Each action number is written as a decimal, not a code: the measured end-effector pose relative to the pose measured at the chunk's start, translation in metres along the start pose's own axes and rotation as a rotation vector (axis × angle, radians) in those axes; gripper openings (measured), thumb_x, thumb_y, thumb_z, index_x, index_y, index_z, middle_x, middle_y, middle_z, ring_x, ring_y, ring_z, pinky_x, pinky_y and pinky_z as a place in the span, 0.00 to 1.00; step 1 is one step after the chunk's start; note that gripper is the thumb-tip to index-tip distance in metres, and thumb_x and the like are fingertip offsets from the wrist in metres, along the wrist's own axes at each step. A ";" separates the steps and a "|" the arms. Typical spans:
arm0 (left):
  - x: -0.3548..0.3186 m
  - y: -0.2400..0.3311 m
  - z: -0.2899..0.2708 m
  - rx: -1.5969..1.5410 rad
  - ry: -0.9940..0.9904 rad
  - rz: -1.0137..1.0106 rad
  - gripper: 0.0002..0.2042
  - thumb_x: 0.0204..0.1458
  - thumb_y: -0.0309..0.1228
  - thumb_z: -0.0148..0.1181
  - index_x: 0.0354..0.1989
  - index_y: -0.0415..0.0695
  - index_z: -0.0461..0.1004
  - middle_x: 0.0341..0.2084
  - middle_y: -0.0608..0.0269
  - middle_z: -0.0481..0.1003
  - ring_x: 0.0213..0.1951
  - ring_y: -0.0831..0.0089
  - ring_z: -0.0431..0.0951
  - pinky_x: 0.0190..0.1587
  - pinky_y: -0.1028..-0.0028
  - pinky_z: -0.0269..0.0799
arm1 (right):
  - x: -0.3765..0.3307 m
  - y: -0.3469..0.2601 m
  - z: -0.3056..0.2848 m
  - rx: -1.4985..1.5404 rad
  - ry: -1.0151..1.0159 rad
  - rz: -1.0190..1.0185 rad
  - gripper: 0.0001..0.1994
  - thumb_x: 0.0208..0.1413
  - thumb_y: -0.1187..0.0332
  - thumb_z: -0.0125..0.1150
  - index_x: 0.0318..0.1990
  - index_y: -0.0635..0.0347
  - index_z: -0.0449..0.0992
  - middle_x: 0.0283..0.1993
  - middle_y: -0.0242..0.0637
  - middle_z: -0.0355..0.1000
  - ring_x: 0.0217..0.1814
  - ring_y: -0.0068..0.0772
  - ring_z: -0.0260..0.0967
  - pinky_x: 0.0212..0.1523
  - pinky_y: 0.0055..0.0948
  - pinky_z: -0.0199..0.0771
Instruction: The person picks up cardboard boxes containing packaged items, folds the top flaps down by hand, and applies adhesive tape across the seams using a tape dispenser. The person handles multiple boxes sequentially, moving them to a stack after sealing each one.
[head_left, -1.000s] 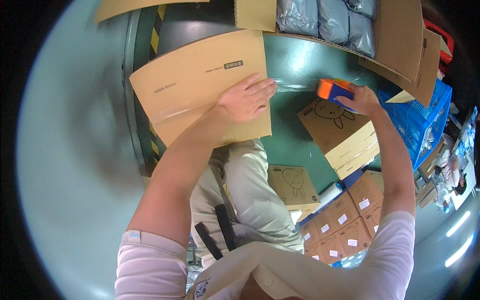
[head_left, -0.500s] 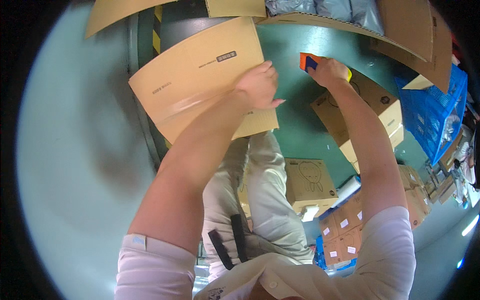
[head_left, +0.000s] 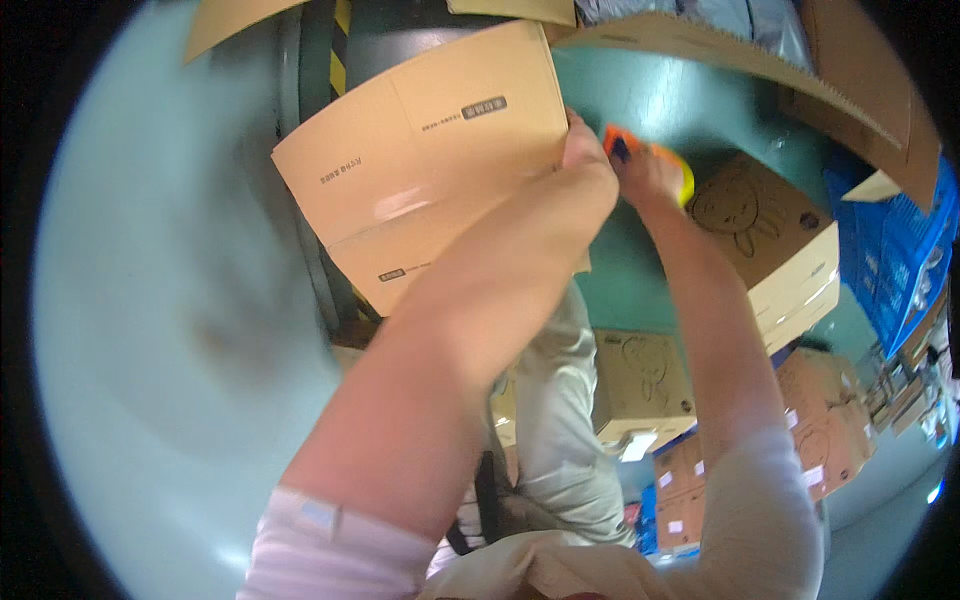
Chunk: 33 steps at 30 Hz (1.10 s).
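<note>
Step, as judged: taping the box (head_left: 430, 155), the next move calling for the strip's end pressed flat at the right edge. Left hand (head_left: 580, 143) at that edge, finger pose not tellable; right hand (head_left: 655, 175), blurred, closed round the orange dispenser (head_left: 617, 135), just beside. Box: tan, printed, before the legs (head_left: 560, 385), glossy patch (head_left: 400, 203) near its seam.

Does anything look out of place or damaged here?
Nothing clearly spilled or damaged shows. One mild oddity: on the carton just right of the right hand, the long-eared animal drawing appears upside down from this view, ears pointing downward. That may simply be how it was set.
</note>
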<state>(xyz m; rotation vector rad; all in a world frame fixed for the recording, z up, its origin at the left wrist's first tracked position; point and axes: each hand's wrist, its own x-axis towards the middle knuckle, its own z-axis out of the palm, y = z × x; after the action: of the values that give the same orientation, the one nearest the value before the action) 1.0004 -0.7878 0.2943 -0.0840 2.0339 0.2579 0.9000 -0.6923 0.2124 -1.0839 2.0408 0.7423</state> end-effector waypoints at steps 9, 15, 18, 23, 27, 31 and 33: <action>0.073 0.008 0.037 -0.044 0.013 -0.003 0.20 0.59 0.39 0.53 0.59 0.47 0.75 0.59 0.54 0.73 0.64 0.59 0.68 0.71 0.55 0.50 | -0.220 0.093 0.048 0.371 -0.010 0.177 0.34 0.56 0.36 0.57 0.37 0.67 0.79 0.34 0.60 0.77 0.42 0.60 0.78 0.42 0.50 0.77; -0.085 0.013 0.018 -0.924 1.264 -0.222 0.18 0.57 0.33 0.55 0.54 0.40 0.73 0.51 0.51 0.74 0.58 0.54 0.71 0.65 0.58 0.61 | -0.326 0.118 0.079 0.759 0.038 0.410 0.34 0.56 0.37 0.60 0.39 0.70 0.80 0.34 0.58 0.78 0.42 0.55 0.79 0.43 0.45 0.76; -0.131 -0.039 0.011 -1.010 1.754 -0.823 0.21 0.61 0.36 0.51 0.59 0.38 0.68 0.50 0.49 0.74 0.56 0.51 0.72 0.62 0.58 0.64 | -0.331 0.155 0.050 1.029 0.218 0.478 0.35 0.57 0.38 0.60 0.41 0.72 0.80 0.34 0.51 0.80 0.40 0.44 0.79 0.44 0.40 0.76; -0.156 -0.151 -0.060 -2.069 1.564 -0.079 0.31 0.68 0.53 0.39 0.66 0.37 0.62 0.59 0.46 0.69 0.59 0.54 0.69 0.62 0.61 0.64 | -0.268 0.242 -0.060 1.394 0.564 0.433 0.33 0.60 0.40 0.60 0.44 0.72 0.78 0.36 0.40 0.78 0.38 0.28 0.72 0.42 0.32 0.74; -0.133 -0.143 -0.118 -1.509 1.080 -0.110 0.35 0.65 0.60 0.39 0.66 0.41 0.65 0.69 0.52 0.60 0.71 0.57 0.58 0.71 0.63 0.51 | -0.164 0.324 -0.202 1.209 0.824 0.230 0.29 0.62 0.43 0.58 0.41 0.69 0.79 0.34 0.38 0.77 0.35 0.25 0.69 0.39 0.30 0.73; -0.105 -0.139 -0.167 -1.354 0.647 -0.086 0.41 0.59 0.67 0.45 0.68 0.44 0.64 0.77 0.57 0.42 0.75 0.58 0.46 0.74 0.63 0.46 | -0.047 0.349 -0.358 1.200 0.658 -0.124 0.30 0.61 0.45 0.61 0.51 0.69 0.77 0.44 0.39 0.78 0.45 0.27 0.73 0.49 0.29 0.72; -0.090 -0.142 -0.176 -1.315 0.526 -0.065 0.44 0.56 0.68 0.49 0.69 0.41 0.60 0.77 0.54 0.38 0.76 0.57 0.44 0.74 0.61 0.45 | 0.004 0.334 -0.398 0.879 0.492 -0.241 0.31 0.59 0.46 0.63 0.53 0.69 0.76 0.46 0.41 0.79 0.45 0.27 0.74 0.49 0.30 0.73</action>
<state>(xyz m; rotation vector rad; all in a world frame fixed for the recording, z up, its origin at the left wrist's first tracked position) 0.9130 -0.9692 0.4305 -1.1093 1.9960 1.6173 0.4871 -0.8282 0.4977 -0.9818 2.1969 -0.5782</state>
